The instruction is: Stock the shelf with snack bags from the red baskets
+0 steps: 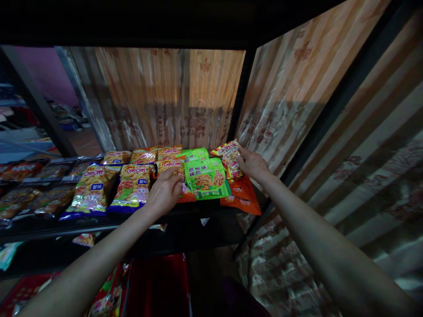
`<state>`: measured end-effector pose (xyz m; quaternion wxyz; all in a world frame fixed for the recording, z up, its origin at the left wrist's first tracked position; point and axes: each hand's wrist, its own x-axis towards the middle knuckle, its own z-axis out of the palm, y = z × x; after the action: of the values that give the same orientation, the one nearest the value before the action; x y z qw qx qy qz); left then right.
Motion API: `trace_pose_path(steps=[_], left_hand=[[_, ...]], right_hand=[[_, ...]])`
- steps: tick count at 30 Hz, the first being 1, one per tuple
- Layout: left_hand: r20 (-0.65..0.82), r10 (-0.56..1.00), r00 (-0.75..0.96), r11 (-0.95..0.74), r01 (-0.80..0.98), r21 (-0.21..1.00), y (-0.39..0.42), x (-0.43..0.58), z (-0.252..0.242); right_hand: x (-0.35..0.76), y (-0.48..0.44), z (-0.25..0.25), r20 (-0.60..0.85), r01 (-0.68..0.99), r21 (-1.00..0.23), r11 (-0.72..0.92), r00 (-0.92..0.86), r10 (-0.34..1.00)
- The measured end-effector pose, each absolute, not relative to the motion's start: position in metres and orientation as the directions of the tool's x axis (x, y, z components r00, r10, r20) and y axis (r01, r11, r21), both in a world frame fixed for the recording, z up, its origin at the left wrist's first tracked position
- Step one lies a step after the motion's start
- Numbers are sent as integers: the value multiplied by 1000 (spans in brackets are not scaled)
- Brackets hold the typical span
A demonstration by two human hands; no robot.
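My left hand (165, 191) rests on snack packets on a dark shelf (99, 222), its fingers curled over an orange packet (172, 167) next to a green packet (206, 178). My right hand (253, 165) reaches to the shelf's right end and grips a red-and-yellow snack packet (229, 156) that stands tilted against the wall. An orange packet (243, 198) lies flat under that hand, hanging over the shelf edge.
Blue-and-yellow packets (94, 189) and more snacks fill the shelf to the left. A striped curtain-like wall (158, 97) backs the shelf and runs along the right. A black upright post (243, 94) stands at the corner. Red baskets (158, 286) sit below.
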<state>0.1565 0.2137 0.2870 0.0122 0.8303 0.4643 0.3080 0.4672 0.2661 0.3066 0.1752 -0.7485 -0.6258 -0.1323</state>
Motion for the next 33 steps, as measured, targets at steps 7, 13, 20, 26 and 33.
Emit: trace_pose_path(steps=[7, 13, 20, 26, 33], left_hand=[[404, 818, 410, -477, 876, 76, 224, 158, 270], [295, 872, 390, -427, 902, 70, 229, 160, 266], [276, 885, 375, -407, 911, 67, 233, 163, 263], [318, 863, 393, -429, 902, 48, 235, 162, 255], [364, 862, 353, -416, 903, 108, 240, 162, 255]], right_hand=[[463, 260, 290, 491, 995, -42, -91, 100, 865], [468, 260, 281, 550, 998, -53, -41, 63, 833], [439, 254, 287, 674, 984, -32, 176, -109, 731], [364, 271, 283, 445, 932, -41, 359, -305, 842], [347, 312, 282, 190, 995, -17, 97, -92, 977]])
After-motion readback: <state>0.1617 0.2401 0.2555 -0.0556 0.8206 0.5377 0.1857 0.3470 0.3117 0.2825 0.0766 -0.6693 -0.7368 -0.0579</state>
